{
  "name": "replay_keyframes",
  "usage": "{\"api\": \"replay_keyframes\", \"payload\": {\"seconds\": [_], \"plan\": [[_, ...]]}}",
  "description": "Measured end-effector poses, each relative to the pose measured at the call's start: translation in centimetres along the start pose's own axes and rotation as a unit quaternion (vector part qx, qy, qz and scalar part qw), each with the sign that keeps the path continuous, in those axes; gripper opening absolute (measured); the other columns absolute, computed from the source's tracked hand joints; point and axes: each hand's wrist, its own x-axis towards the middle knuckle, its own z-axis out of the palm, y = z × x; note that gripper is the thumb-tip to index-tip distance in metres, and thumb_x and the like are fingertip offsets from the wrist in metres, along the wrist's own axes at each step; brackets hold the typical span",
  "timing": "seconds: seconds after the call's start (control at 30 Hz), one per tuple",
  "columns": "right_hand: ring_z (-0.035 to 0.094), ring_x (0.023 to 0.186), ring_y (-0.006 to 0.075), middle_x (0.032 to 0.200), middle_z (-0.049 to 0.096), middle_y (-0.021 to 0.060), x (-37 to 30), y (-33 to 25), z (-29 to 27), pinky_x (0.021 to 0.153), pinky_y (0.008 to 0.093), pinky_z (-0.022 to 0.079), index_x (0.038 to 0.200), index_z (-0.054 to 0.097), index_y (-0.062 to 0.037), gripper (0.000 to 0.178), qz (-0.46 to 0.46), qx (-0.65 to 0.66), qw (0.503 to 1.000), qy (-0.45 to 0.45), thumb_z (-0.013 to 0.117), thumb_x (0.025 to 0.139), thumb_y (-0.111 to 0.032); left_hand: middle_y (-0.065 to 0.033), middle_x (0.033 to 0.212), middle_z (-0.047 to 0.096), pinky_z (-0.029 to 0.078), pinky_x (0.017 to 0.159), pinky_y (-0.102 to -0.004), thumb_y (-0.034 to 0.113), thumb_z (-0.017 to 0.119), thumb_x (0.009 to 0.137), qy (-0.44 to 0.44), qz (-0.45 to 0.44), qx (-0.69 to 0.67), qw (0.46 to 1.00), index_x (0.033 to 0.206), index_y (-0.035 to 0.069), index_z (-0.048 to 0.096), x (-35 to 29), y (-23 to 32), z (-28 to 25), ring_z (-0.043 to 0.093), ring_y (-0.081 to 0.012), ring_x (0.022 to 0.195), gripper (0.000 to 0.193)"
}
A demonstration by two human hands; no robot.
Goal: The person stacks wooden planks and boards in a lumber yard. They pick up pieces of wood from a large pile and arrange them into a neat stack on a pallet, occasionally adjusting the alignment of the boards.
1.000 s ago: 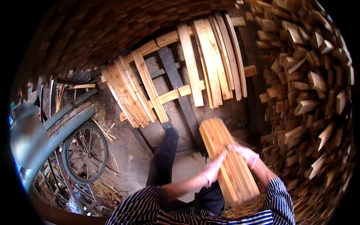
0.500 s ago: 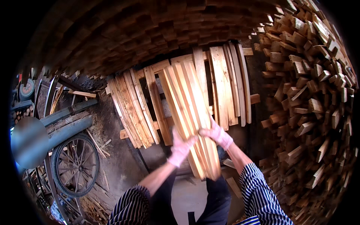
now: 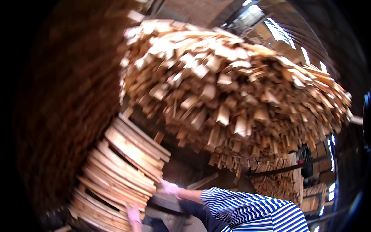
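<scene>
Pale wooden slats (image 3: 121,164) lie side by side in a row across supports at the lower left. My right hand (image 3: 169,188), in a pale pink glove, touches the near ends of the slats close to the row's middle. My left hand (image 3: 133,214), gloved alike, rests against the near ends lower down, with several slats between the two hands. Motion blur and the wood obscure the fingers of both hands, so their grip is unclear.
A tall, uneven stack of wood pieces (image 3: 224,96), ends jutting out, rises beyond and to the right. A dark stacked wall (image 3: 69,96) stands close on the left. More stacked slats (image 3: 280,179) are at the right, behind a dark bar (image 3: 290,169).
My view has swung right, so the slat row now appears lower left and the cart wheel is out of sight. The bundle I held between both hands now lies among the other slats.
</scene>
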Motion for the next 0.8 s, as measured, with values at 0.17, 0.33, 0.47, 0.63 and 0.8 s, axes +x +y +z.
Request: {"api": "replay_keyframes", "payload": {"seconds": [0.17,0.33,0.47,0.63,0.8], "plan": [[0.048,0.140,0.0370,0.154,0.045,0.0262,-19.2,8.7,-6.9,0.114,0.0385,0.040,0.160,0.024,-0.0043,0.100,0.153,0.106,0.974,0.129,0.074,0.081,-0.038,-0.0188,0.139,0.057,0.043,0.107,-0.0401,0.034,0.078,0.090,-0.145,-0.006,-0.016,0.989,0.152,-0.005,0.036,-15.4,9.9,4.4,0.054,-0.0275,0.123,0.084],[0.046,0.142,0.0372,0.155,0.043,0.0274,-34.0,8.9,-15.2,0.116,0.0395,0.038,0.161,0.023,-0.0037,0.102,0.148,0.186,0.922,0.306,0.076,0.080,-0.037,-0.0034,0.073,0.057,0.045,0.046,-0.0300,0.030,0.079,0.090,-0.205,-0.020,0.013,0.978,0.141,-0.001,0.048,-19.4,15.9,7.9,0.050,-0.0130,0.054,0.067],[0.030,0.151,0.0353,0.162,0.031,0.0263,-36.1,11.1,-23.2,0.124,0.0403,0.025,0.160,0.021,-0.0008,0.099,-0.043,0.153,0.857,0.490,0.075,0.083,-0.033,-0.0156,0.102,0.068,0.054,0.064,-0.0313,0.035,0.072,0.092,-0.238,0.077,0.115,0.961,0.141,-0.007,0.048,-20.6,30.4,9.5,0.059,-0.0160,0.069,0.068],[0.027,0.153,0.0312,0.165,0.029,0.0190,-43.7,0.6,-42.7,0.126,0.0390,0.022,0.160,0.028,-0.0043,0.088,-0.210,-0.018,0.647,0.732,0.074,0.085,-0.018,-0.0179,0.113,0.067,0.049,0.094,-0.0377,0.039,0.073,0.090,-0.067,0.423,0.197,0.882,0.130,-0.007,0.056,-18.7,54.3,13.4,0.062,-0.0236,0.105,0.063],[0.031,0.151,0.0360,0.161,0.030,0.0245,-45.3,1.1,-55.8,0.119,0.0420,0.035,0.162,0.024,-0.0087,0.100,-0.114,-0.134,0.546,0.819,0.081,0.083,-0.033,-0.0245,0.141,0.055,0.045,0.109,-0.0393,0.037,0.074,0.092,-0.124,0.551,0.145,0.813,0.148,-0.002,0.044,-17.7,78.6,26.0,0.054,-0.0312,0.131,0.075]]}}
